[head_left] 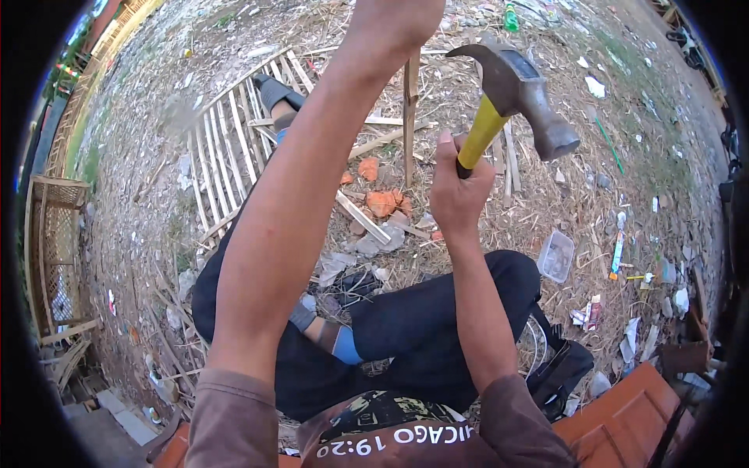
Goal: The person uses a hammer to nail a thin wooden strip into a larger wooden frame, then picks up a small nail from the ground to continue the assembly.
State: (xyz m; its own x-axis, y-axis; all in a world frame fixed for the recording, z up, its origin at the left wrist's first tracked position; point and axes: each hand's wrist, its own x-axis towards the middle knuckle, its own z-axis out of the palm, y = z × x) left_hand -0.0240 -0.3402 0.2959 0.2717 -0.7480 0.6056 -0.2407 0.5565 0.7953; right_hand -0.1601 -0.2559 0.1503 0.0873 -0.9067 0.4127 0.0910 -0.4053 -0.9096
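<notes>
Right hand (456, 191) clamped on the raised claw hammer's (511, 97) yellow handle; left hand (394, 19) reaches up over the upright wooden stake (410, 117), grip hidden at the frame's edge; open littered ground (647, 156) beside

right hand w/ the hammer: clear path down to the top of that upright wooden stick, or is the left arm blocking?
Probably yes. The right hand holds the hammer raised beside the stick. The left hand is at the stick's top, so its fingers sit close to the strike path.
</notes>
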